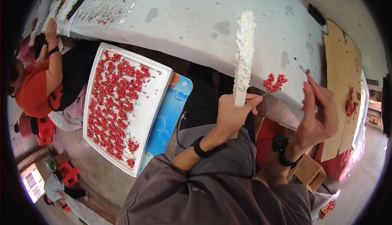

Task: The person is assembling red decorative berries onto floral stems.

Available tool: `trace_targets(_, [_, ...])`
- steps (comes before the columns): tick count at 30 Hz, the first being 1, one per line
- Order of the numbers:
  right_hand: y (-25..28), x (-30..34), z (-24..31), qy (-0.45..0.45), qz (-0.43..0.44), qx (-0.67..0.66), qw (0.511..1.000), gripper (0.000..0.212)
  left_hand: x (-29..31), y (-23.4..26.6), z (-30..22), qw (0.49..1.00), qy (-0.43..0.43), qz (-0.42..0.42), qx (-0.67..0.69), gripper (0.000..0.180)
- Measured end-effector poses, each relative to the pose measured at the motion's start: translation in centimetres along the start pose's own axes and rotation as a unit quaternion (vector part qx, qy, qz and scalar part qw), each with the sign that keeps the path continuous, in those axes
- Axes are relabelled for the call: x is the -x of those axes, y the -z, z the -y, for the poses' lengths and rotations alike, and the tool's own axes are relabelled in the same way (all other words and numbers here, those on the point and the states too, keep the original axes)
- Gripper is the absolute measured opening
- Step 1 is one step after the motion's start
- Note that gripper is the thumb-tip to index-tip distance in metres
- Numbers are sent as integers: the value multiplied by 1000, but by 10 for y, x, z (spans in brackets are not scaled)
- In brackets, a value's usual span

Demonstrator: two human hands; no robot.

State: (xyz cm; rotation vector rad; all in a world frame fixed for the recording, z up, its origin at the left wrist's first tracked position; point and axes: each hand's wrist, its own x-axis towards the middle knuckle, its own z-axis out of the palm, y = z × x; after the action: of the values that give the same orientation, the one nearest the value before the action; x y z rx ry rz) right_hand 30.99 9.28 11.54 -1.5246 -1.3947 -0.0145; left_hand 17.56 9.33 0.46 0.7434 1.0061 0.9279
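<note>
My left hand (232,115) is closed around the bare lower end of a flat pale stick, whose upper length carries a lumpy white paste (245,41). Between that hand's thumb and finger a thin stem also shows, bearing a cluster of red berries (275,83) that leans to the right. Raised over the table's right part, my right hand (320,119) has its fingers bent together. At its fingertips is a small red berry (308,72) with a short pale stem; how it is pinched is partly hidden.
To the left, a white foam tray (159,98) full of red berry sprigs rests on a blue board (167,119). The white-covered table (171,29) stretches ahead. Flattened cardboard (337,70) with more berries (351,104) stands right. A person in red (36,90) works at far left.
</note>
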Motion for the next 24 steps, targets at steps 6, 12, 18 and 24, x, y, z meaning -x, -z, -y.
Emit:
trace_targets(6, [-7,-45,-72,-204,10,37,978,18,-2,5,1,998,-58,23,4,16])
trace_targets(12, [-18,-27,-142,-330,202,7,922,21,7,21,-15,999,-10,-34,-21,16])
trace_targets(18, [-11,-24,-140,-404,233,62,882,25,-3,21,-15,1000,-12,-28,5,17])
trace_targets(24, [17,-18,-143,-446,246,58,859,27,-5,29,-18,999,-12,-50,-6,18])
